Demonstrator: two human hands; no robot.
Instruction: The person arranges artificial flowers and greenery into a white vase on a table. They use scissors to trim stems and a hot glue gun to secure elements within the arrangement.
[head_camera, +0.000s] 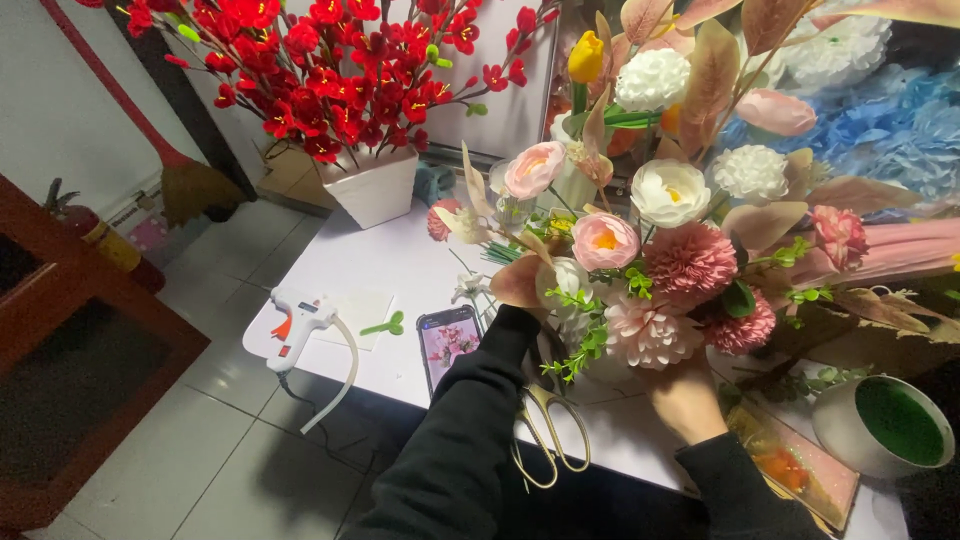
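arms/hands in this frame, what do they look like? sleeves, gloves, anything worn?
Both arms wear long black sleeves of soft, matte fabric, down to the wrists. The right hand is bare, with no glove, ring or watch visible. The left hand is hidden behind the flowers, so only its sleeve shows.

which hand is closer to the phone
Left. The left arm reaches up right beside the phone, its hand hidden among the flowers. The right hand is farther off, past the scissors, under the blooms.
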